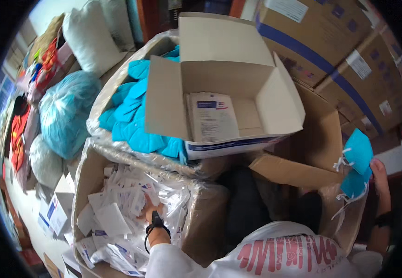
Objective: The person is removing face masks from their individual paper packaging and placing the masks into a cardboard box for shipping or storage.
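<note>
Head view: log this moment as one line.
left hand: reaching into box of white packets | right hand: holding blue masks | open white carton: holds leaflet

Storeroom or packing area. Taped cartons [344, 41] stacking up at right; lined boxes holding blue masks [134, 116] and white sachets [117, 208]; open box [224, 92] sitting atop; filled bags [64, 111] crowding floor at left.

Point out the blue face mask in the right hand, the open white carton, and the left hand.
blue face mask [359, 153], head view, upper panel.
open white carton [228, 78], head view, inner back wall.
left hand [148, 211], head view, back of hand.
</note>
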The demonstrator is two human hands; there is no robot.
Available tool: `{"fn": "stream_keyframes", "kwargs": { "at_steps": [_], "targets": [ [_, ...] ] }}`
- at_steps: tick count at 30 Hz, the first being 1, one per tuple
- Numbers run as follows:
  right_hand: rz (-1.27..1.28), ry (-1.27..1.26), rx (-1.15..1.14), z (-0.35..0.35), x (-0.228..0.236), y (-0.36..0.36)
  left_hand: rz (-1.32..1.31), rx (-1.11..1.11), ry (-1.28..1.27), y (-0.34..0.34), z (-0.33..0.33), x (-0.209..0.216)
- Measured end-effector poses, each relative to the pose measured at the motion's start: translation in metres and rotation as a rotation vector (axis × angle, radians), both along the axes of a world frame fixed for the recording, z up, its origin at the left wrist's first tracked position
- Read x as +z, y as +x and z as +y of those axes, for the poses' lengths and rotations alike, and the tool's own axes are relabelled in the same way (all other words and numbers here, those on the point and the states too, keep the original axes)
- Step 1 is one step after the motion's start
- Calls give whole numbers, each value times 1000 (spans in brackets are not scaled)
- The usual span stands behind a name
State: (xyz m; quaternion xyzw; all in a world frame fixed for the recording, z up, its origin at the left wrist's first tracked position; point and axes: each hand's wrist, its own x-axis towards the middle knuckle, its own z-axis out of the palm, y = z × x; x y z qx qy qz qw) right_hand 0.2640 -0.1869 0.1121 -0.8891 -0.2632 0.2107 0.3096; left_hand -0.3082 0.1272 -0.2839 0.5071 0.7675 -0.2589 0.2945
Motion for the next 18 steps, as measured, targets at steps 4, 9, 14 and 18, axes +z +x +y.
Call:
{"fn": "stream_keyframes", "kwargs": {
  "at_steps": [4,9,14,18],
  "targets": [
    [-68,87,75,-1,-6,-2,-24,-73,61,21,5,13],
    [-43,12,285,36,6,0,-733,45,435,-16,7,52],
    [3,101,434,53,21,-5,-315,-156,1106,-52,4,94],
    [95,57,736,73,34,-25,-1254,-144,1123,101,-39,245]
  ]
}}
